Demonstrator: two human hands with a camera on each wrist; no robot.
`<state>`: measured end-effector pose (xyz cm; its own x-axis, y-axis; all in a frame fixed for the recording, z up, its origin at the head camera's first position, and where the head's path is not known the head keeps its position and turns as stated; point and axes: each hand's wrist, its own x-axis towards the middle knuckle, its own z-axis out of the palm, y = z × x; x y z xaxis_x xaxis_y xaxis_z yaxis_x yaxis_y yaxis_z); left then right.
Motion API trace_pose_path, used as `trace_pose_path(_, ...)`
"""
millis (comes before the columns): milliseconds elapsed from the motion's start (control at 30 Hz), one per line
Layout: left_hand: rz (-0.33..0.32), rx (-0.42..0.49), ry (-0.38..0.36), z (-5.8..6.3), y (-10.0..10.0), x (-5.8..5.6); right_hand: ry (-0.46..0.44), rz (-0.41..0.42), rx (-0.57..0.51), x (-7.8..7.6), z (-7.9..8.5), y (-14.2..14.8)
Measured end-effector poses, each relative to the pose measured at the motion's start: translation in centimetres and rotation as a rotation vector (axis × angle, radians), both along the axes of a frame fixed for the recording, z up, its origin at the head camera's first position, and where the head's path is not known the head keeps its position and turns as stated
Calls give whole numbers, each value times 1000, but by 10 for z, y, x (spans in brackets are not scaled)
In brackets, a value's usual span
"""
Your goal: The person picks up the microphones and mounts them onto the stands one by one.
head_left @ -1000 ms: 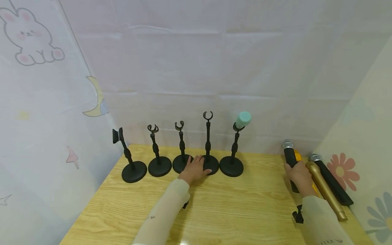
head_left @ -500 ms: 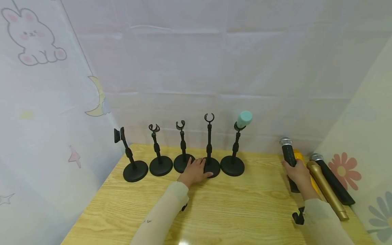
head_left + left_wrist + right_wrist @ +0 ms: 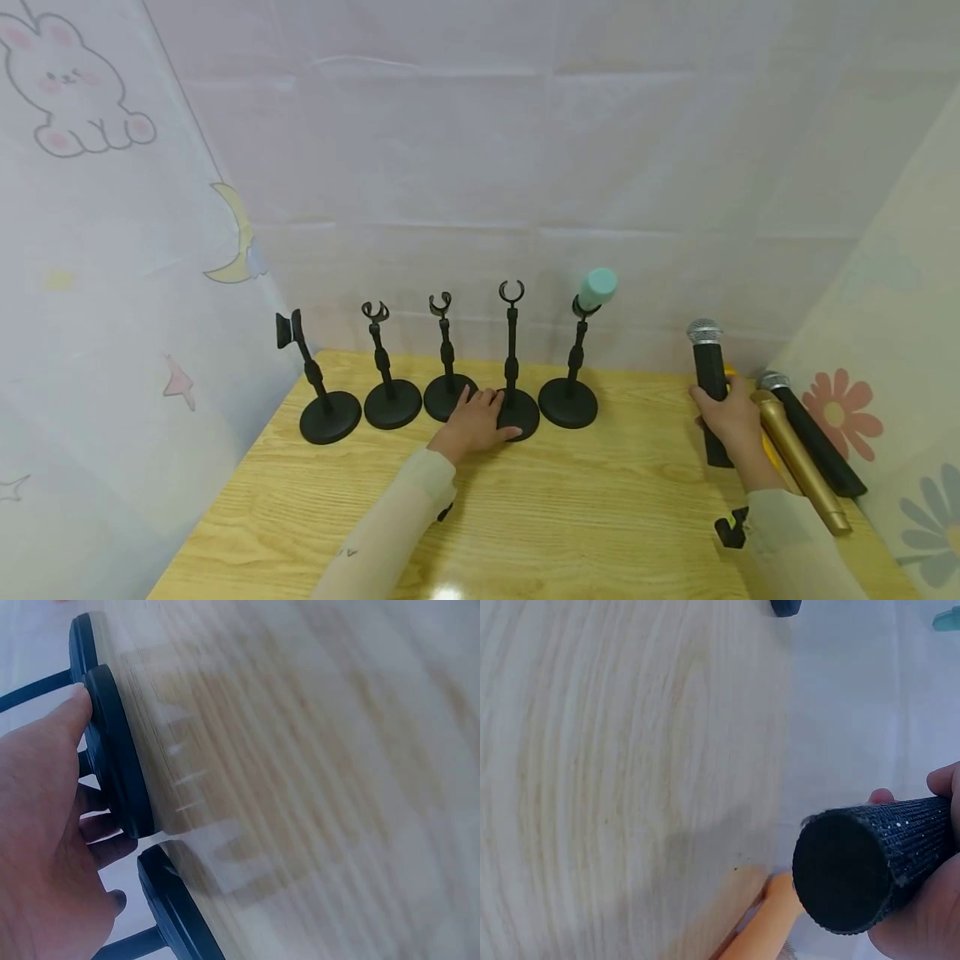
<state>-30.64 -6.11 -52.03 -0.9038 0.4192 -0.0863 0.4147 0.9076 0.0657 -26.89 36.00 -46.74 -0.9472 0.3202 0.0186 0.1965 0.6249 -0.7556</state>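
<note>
My left hand [image 3: 472, 422] grips the round black base of a tall microphone stand [image 3: 512, 350], fourth from the left in a row. In the left wrist view, the thumb lies on one side of that base [image 3: 120, 757] and the fingertips reach its other side. My right hand [image 3: 733, 419] holds a black microphone [image 3: 707, 367] with a silver mesh head, head up and tilted. The right wrist view shows the flat butt end of its handle [image 3: 844, 874]. A mint-green microphone [image 3: 598, 287] rests in the clip of the rightmost stand [image 3: 570, 400].
Three shorter stands, including the leftmost one [image 3: 327, 415], line the table's back left. A gold microphone [image 3: 802, 467], another black microphone [image 3: 817, 442] and a yellow-orange one [image 3: 769, 922] lie by the right wall. Patterned cloth [image 3: 450, 150] hangs behind the wooden table [image 3: 555, 517].
The right hand has lifted the black microphone slightly, and its head stands higher. The tall stand has shifted a little toward me under the left hand.
</note>
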Motion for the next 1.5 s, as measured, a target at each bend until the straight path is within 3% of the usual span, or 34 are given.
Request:
trace_pose_path(533,-37,-45,0,9,1,20,89,-3,67,11,11,-13)
trace_pose_path(1033,-84,-81,-2,4,-2,38,255,62,67,26,33,-39)
trace_pose_path(1300,-94,-22,-62,7,1,51,297,92,15,33,46,-50)
trace_pose_path(1500,-86,-8,-88,3,3,58,350,94,-3,39,52,-60)
